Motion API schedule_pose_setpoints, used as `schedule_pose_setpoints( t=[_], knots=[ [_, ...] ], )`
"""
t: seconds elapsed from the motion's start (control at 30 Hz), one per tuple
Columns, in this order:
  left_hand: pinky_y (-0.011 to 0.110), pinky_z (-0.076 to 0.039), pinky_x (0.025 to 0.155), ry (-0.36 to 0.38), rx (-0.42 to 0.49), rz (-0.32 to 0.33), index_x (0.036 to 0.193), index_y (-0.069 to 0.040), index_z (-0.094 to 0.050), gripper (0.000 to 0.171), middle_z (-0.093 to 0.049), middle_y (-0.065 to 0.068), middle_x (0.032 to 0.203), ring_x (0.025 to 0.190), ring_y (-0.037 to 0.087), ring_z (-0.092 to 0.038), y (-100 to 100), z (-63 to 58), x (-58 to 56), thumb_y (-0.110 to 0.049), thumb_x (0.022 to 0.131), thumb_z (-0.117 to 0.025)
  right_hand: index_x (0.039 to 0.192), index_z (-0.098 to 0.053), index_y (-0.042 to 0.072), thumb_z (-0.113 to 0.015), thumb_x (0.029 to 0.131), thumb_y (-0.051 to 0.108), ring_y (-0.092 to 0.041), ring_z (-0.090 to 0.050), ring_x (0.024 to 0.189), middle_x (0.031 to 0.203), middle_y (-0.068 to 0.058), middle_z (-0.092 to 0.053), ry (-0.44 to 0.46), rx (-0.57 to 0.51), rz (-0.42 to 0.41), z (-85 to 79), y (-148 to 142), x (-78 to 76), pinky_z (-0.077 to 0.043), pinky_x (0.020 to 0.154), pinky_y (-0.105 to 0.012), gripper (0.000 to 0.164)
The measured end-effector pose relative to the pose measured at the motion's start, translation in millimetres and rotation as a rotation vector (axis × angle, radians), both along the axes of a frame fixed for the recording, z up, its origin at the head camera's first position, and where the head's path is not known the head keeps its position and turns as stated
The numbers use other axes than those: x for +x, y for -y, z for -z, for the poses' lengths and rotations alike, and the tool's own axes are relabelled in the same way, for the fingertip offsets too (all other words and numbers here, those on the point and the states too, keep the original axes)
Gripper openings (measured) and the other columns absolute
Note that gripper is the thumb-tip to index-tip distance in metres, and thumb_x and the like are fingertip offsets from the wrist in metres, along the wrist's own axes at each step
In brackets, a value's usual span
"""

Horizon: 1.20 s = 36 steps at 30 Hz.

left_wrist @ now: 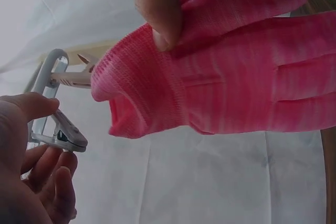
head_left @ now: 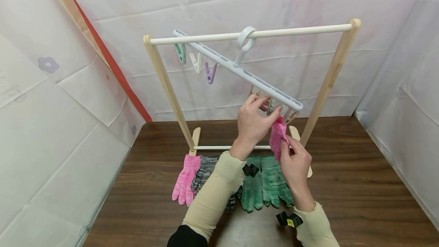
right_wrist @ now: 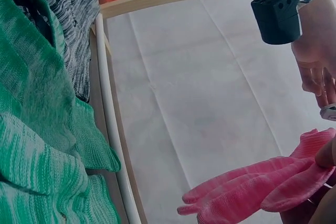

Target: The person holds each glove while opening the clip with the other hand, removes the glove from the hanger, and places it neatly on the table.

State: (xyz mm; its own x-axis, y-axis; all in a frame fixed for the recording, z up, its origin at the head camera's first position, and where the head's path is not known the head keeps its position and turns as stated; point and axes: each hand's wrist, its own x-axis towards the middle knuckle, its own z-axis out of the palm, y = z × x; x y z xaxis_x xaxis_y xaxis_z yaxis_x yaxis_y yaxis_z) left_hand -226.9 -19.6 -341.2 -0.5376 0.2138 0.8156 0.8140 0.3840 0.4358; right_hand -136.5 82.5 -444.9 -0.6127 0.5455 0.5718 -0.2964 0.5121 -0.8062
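Sleeves in pale cloth reach up from the near edge of the dark worktop [head_left: 360,186]. Behind them stands the wooden drying rack [head_left: 164,83], the landmark. From its top rail hangs a tilted white clip hanger [head_left: 240,69]. On the worktop at the rack's foot lie green gloves [head_left: 264,184], a grey glove [head_left: 204,170] and a light pink glove [head_left: 185,180]. Under the hanger's low end, the right hand [head_left: 295,163] pinches a pink glove [head_left: 277,138] in a closed grip, cuff raised. The left hand [head_left: 252,123] squeezes a clip [left_wrist: 65,132] just beside that cuff.
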Motion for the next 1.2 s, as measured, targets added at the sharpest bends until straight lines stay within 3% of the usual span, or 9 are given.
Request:
schedule_pose_setpoints(
  t=[0.23,0.47,0.57,0.93,1.2],
  knots=[
    [0.016,-0.049,0.066,0.041,0.048,0.039,0.114,-0.004,-0.068,0.041,-0.066,0.003,0.088,0.073,0.011,-0.063,0,4.1,1.4,-0.025,0.082,-0.084,0.111,-0.075,-0.001,-0.066,0.096,0.008,-0.015,-0.067,0.085,0.104,-0.011,-0.073,-0.024,0.025,-0.002,-1.0,0,3.0,-0.046,0.071,-0.006,0.02],
    [0.016,-0.052,0.062,-0.015,0.066,0.202,0.099,-0.001,-0.067,0.024,-0.065,0.007,0.083,0.071,0.012,-0.062,-3,4.5,8.9,-0.014,0.085,-0.08,0.108,-0.075,-0.001,-0.065,0.095,0.008,-0.011,-0.066,0.085,0.104,-0.011,-0.073,-0.039,0.044,-0.003,-2.0,0,3.5,-0.046,0.071,-0.007,0.018],
    [0.014,-0.051,0.062,-0.024,0.043,0.228,0.098,-0.001,-0.068,0.023,-0.066,0.007,0.085,0.071,0.012,-0.064,-5,4.1,13.6,-0.014,0.085,-0.081,0.108,-0.076,-0.001,-0.066,0.095,0.007,-0.015,-0.067,0.083,0.103,-0.011,-0.074,-0.047,0.053,-0.005,-2.1,1,4.0,-0.045,0.071,-0.006,0.018],
    [0.011,-0.047,0.064,-0.003,-0.041,0.13,0.099,-0.005,-0.073,0.03,-0.072,0.003,0.091,0.068,0.008,-0.066,-16,3.9,24.2,-0.026,0.081,-0.084,0.1,-0.077,0.0,-0.064,0.09,-0.005,-0.021,-0.066,0.075,0.097,-0.011,-0.074,-0.124,0.14,-0.006,-6.7,4,2.6,-0.042,0.07,-0.007,0.017],
    [0.011,-0.044,0.063,-0.025,-0.058,0.043,0.096,-0.01,-0.072,0.035,-0.068,-0.003,0.083,0.067,0.004,-0.061,-23,4.8,28.7,-0.033,0.076,-0.088,0.09,-0.077,0.001,-0.066,0.087,-0.003,-0.027,-0.068,0.08,0.095,-0.012,-0.074,-0.164,0.189,0.011,-6.6,6,0.9,-0.042,0.069,-0.029,0.012]
  ],
)
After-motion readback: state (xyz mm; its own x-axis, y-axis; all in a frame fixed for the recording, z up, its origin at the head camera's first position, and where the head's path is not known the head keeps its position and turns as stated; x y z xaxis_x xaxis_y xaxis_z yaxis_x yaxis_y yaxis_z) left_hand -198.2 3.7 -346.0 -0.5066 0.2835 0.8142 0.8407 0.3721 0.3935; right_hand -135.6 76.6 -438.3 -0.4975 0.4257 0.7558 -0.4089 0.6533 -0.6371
